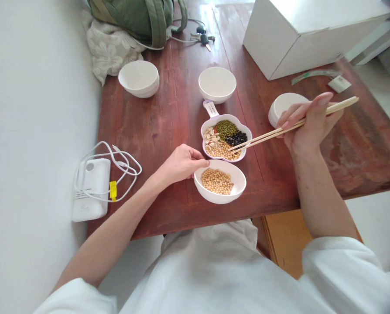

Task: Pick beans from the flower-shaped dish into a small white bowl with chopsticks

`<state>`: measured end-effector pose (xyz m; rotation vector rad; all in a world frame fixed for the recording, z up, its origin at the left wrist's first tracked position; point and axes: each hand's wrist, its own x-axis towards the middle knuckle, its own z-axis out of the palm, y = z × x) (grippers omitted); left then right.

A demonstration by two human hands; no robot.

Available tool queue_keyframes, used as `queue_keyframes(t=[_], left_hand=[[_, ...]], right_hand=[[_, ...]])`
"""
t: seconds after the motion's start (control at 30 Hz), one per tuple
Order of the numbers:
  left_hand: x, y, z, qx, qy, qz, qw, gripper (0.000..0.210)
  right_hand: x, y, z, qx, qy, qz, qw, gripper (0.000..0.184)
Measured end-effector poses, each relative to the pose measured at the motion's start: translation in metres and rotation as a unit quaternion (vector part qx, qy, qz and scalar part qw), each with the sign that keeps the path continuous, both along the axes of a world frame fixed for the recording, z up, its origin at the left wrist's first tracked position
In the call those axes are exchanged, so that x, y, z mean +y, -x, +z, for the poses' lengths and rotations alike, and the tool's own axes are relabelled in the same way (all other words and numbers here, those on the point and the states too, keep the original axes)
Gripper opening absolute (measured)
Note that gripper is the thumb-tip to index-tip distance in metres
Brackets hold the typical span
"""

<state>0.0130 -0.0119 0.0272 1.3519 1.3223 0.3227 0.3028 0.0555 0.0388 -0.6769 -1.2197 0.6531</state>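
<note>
My left hand (187, 162) grips the rim of a white bowl (220, 199) at the table's near edge, thumb on top. Soybeans (217, 181) cover the bottom of that bowl. In my right hand (309, 122) is a pair of wooden chopsticks (276, 131), their tips down among the soybeans in a flower-shaped dish (249, 131) with a handle. The dish touches or nearly touches the bowl's far side. It also carries green mung beans (226, 129), black beans (237, 139) and pale peanuts (211, 138), in separate patches. Whether the chopstick tips pinch a bean cannot be made out.
White bowls stand at the back left (139, 80), back middle (217, 85) and right (285, 104), the last partly behind my right hand. A white power bank (92, 189) with a cable lies left. Behind are a green bag (132, 19), keys (203, 38) and a large white box (280, 39).
</note>
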Motion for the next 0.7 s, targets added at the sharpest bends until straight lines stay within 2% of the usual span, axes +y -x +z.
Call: queue_keyframes(t=[0.17, 0.3, 0.5, 0.7], left_hand=[[-0.0004, 0.0002, 0.0009, 0.003, -0.004, -0.001, 1.0, 0.027], [-0.0003, 0.0011, 0.0, 0.003, -0.005, -0.002, 1.0, 0.028], [-0.0005, 0.0016, -0.0006, 0.004, -0.006, -0.003, 1.0, 0.029], [-0.0005, 0.0008, 0.0019, 0.011, -0.005, -0.003, 1.0, 0.029]], right_hand=[[-0.0058, -0.0004, -0.0007, -0.068, -0.012, 0.059, 0.996, 0.068], [-0.0065, -0.0024, -0.0005, -0.067, -0.002, 0.057, 0.996, 0.07], [-0.0097, -0.0062, 0.0007, -0.132, 0.039, 0.078, 0.987, 0.07], [-0.0109, -0.0046, -0.0006, -0.123, 0.059, 0.079, 0.987, 0.068]])
